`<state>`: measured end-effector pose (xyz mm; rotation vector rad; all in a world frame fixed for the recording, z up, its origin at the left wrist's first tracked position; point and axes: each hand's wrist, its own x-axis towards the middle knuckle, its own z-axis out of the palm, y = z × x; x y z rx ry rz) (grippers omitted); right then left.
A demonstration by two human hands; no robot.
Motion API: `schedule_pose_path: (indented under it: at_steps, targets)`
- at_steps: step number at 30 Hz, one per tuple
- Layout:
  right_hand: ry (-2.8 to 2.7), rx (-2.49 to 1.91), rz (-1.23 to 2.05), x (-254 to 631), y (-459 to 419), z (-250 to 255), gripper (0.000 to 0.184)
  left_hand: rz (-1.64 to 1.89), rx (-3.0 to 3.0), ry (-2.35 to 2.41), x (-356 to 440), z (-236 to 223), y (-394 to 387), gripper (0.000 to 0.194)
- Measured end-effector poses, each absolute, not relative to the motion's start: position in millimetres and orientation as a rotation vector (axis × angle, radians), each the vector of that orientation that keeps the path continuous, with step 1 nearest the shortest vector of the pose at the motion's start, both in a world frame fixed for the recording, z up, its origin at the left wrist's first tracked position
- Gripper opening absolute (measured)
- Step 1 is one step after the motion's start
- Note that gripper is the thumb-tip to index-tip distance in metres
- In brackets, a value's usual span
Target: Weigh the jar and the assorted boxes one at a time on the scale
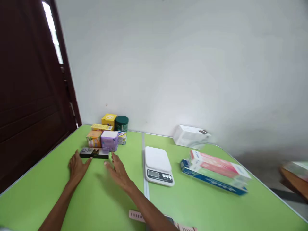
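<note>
A flat black and grey box (94, 153) lies in front of a group of small cartons on the left of the table. My left hand (78, 166) touches its left end, fingers and thumb spread apart. Just off the box's right end is my right hand (119, 170), with its fingers apart and nothing in it. Behind the flat box stand an orange box (94, 138) and a purple box (109, 141). Farther back are a long yellow box (101, 127), a yellow carton (109, 120), a green-lidded jar (122, 124) and a small white and yellow box (122, 138).
A white kitchen scale (158, 165) sits mid-table. To its right, a pink and white box (218, 166) rests on a blue box (214, 182). A white box (191, 136) stands near the wall. Under my right forearm lies a pink-strapped watch (136, 215).
</note>
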<state>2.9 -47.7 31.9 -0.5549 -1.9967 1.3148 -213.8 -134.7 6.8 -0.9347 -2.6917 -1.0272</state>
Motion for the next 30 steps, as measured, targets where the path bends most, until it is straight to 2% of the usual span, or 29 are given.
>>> schedule_pose_path:
  at_steps: [3, 6, 8, 13, 17, 20, 25, 30]
  targets:
    - [-2.017, -0.538, 1.126, 69.4, -45.7, 59.0, 0.061, -1.157, -0.962, -2.515, -202.1, 16.8, -139.4, 0.095]
    - [-1.866, -0.646, 0.741, 159.0, -28.2, 78.4, 0.044, -1.253, -1.064, -2.319, -174.5, 31.0, -137.0, 0.092]
    - [-1.709, -0.802, 0.461, 224.7, -9.2, 84.3, 0.039, -1.309, -1.17, -2.213, -144.6, 40.4, -127.1, 0.089]
    - [-1.265, -1.197, -0.07, 356.8, 40.8, 74.2, 0.053, -1.47, -1.588, -2.035, -34.9, 54.9, -77.8, 0.077]
    - [-1.141, -1.359, -0.098, 394.0, 67.3, 44.5, 0.076, -1.547, -2.029, -1.962, 65.8, 58.2, -36.9, 0.068]
    - [-1.096, -1.425, -0.016, 394.3, 77.0, 23.0, 0.084, -1.526, -2.365, -1.947, 130.0, 60.7, -10.0, 0.071]
    - [-1.137, -1.455, 0.063, 393.1, 75.3, 15.2, 0.083, -1.459, -2.577, -2.057, 197.9, 65.0, 33.7, 0.087]
    - [-1.134, -1.435, 0.109, 400.7, 66.1, 29.5, 0.075, -1.538, -2.574, -2.09, 222.6, 62.6, 54.3, 0.088]
